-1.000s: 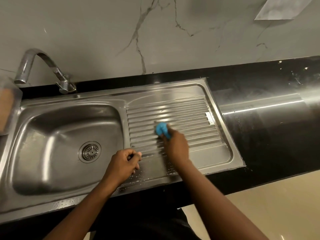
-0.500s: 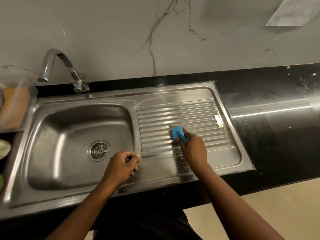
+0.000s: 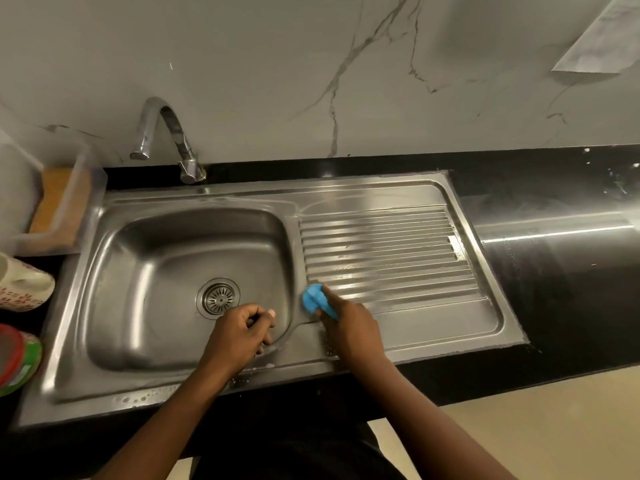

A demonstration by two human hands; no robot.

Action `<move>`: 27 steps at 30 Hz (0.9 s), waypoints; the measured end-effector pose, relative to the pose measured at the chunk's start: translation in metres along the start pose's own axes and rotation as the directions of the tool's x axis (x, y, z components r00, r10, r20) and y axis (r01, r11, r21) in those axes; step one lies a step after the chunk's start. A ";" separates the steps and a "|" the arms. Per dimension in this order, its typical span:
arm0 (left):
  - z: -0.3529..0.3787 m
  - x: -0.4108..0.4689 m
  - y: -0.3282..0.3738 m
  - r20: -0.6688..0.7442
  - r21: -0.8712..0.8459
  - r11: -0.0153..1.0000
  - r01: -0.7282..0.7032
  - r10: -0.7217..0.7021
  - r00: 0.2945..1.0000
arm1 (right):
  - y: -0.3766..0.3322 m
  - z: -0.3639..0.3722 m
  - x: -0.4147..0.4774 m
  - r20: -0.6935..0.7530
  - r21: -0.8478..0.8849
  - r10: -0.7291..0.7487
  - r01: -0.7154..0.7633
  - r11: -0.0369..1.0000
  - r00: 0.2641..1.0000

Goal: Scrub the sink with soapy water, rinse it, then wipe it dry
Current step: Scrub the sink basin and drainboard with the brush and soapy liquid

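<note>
The right hand grips a blue scrubber and presses it on the near left corner of the ribbed drainboard, just beside the basin. The left hand is curled in a fist with nothing visible inside, and it rests on the near rim of the steel sink. The sink is set in the black surface and has soap bubbles on its front edge.

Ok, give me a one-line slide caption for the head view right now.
Right hand holds a blue scrubber on the drainboard, at its near-left corner; left hand is curled at the edge of the sink.
</note>
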State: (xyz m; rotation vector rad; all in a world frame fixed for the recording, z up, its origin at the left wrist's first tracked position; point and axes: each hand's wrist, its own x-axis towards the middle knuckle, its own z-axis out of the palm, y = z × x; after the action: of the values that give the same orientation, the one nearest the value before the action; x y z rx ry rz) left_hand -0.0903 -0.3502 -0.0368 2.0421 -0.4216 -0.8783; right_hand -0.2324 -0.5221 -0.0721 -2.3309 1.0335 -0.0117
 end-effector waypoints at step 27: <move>-0.072 -0.024 -0.053 -0.206 -0.134 0.989 0.061 -0.088 0.975 | -0.078 -0.018 0.001 0.466 0.603 0.110 -0.406 0.686 0.878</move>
State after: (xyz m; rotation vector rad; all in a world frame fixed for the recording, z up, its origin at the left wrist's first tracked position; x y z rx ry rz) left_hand -0.0567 -0.2638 -0.0418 2.0175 -0.1680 -0.7035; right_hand -0.1833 -0.4903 -0.0171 -1.4039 0.9341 0.1591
